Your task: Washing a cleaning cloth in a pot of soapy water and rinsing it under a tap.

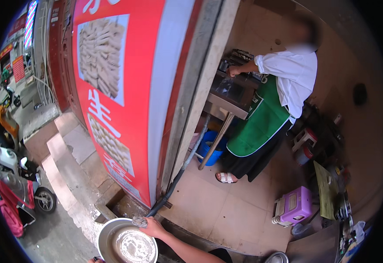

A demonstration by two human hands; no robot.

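Observation:
A round metal pot (115, 235) sits at the bottom of the view, tilted so that its inside shows. Its bottom is whitish and streaked, and looks wet. My right hand (151, 227) is at the far right rim, its fingers closed on a grey scrubber (139, 222) that looks like steel wool and presses against the rim. Of my left hand (94, 260) only the fingertips show, at the near left side of the pot and cut off by the frame's lower edge. They seem to grip the pot by that side, where a small dark part shows.
Beyond the pot are a drain trough (129, 210), a dark hose (175, 184) and a red sign panel (138, 82). Inside, a person in a green apron (260, 121) works at a metal counter (226, 107). A purple plastic stool (293, 205) stands right; parked scooters (17, 177) stand left.

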